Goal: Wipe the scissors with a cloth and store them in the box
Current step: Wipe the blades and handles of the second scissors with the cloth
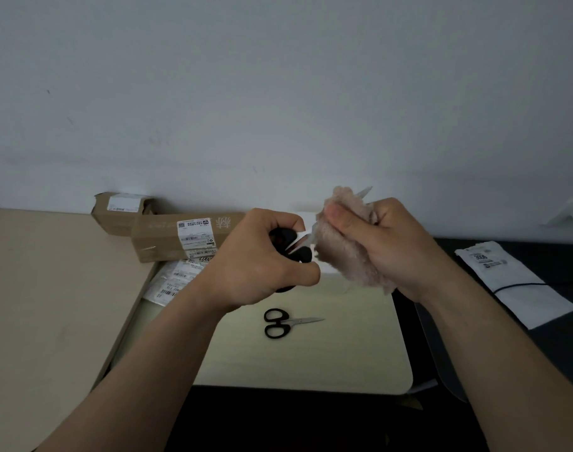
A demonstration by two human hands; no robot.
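Note:
My left hand [259, 259] grips the black handles of a pair of scissors [300, 240] held above the table. The blades run up to the right, spread slightly apart, into a fluffy beige cloth [347, 246]. My right hand [389, 243] holds that cloth wrapped round the blades, and one blade tip pokes out at the top. A second, smaller pair of black-handled scissors [286, 322] lies shut on the pale table top [311, 360], blades pointing right. A long cardboard box [161, 239] lies behind my left hand, against the wall.
A second cardboard box [118, 212] stands behind the long one. White labelled packets [172, 278] lie left of my left forearm. A white mailer bag [513, 282] sits on the dark surface to the right. A tan surface fills the left side.

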